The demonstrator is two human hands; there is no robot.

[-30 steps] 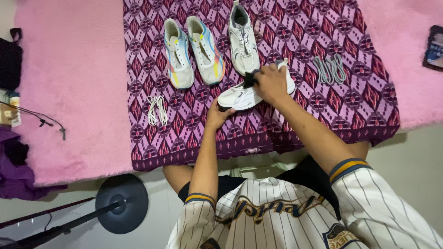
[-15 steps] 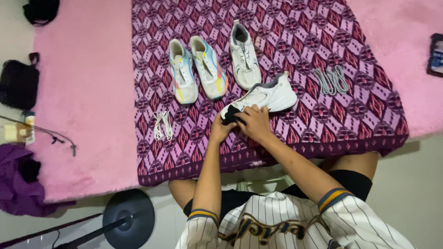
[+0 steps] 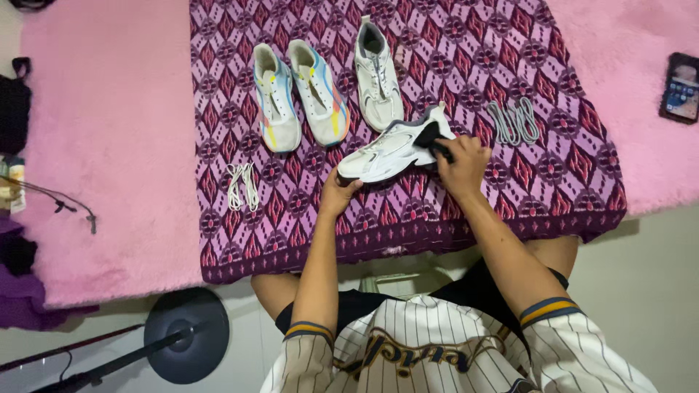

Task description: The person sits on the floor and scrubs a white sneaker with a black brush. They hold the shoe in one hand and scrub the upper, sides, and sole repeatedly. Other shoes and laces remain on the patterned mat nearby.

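Fingers (image 3: pixel 445 151) on one of four shoes (image 3: pixel 393 151)

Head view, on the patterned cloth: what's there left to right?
White laces → pair of white shoes with coloured stripes → left hand → upright white shoe → right hand → grey laces.

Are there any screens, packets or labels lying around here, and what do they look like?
Phone: far right on the pink rug, a dark rectangle with its screen lit in pale, mixed colours.
Small packet or tube: left edge on the pink rug, pale with a yellowish part; too small to tell more.
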